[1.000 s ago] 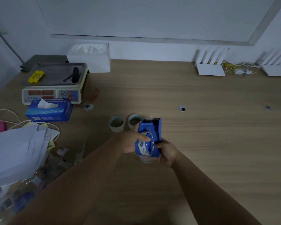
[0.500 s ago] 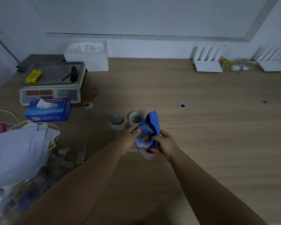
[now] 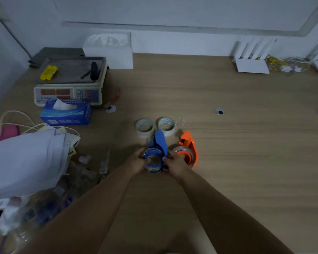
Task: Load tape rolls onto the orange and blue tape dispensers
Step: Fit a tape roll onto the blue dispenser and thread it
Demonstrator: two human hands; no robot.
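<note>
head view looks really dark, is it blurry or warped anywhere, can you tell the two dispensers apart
Head view: dim and underexposed with a bluish cast and no glare, yet the blue dispenser and orange dispenser in the centre read clearly by colour. Head view: the wide-angle lens curves the wall ledge, and the white routers and white tissue box at the back look smeared.

Centre frame, my left hand (image 3: 136, 162) and right hand (image 3: 175, 163) grip the blue tape dispenser (image 3: 160, 142) from both sides; the orange tape dispenser (image 3: 193, 152) stands just right, two white tape rolls (image 3: 144, 133) just above.
</note>
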